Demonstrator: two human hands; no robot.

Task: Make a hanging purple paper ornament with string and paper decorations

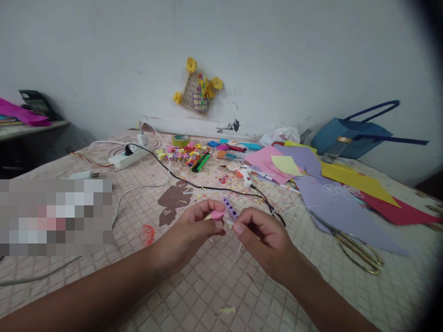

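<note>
My left hand (199, 221) pinches a small pink paper piece (217, 215) with a pale yellow edge showing under it. Close beside it, my right hand (265, 235) has thumb and forefinger closed on the lower end of a narrow purple strip (230, 208) with dark heart-like marks. Strip and pink piece nearly meet; whether they touch, I cannot tell. Beyond the hands lies a white glue gun (246, 176) with an orange tip. Gold-handled scissors (360, 251) rest to the right, their blades on lilac paper (341, 216).
A white power strip (128, 158) with plugs stands at back left, and a black cord (194, 185) crosses the table. Paper cutouts (183, 154), a green cutter (200, 162) and tape (181, 140) lie at the back. Coloured sheets, a small bottle (336, 150) and a blue bag (367, 136) are right.
</note>
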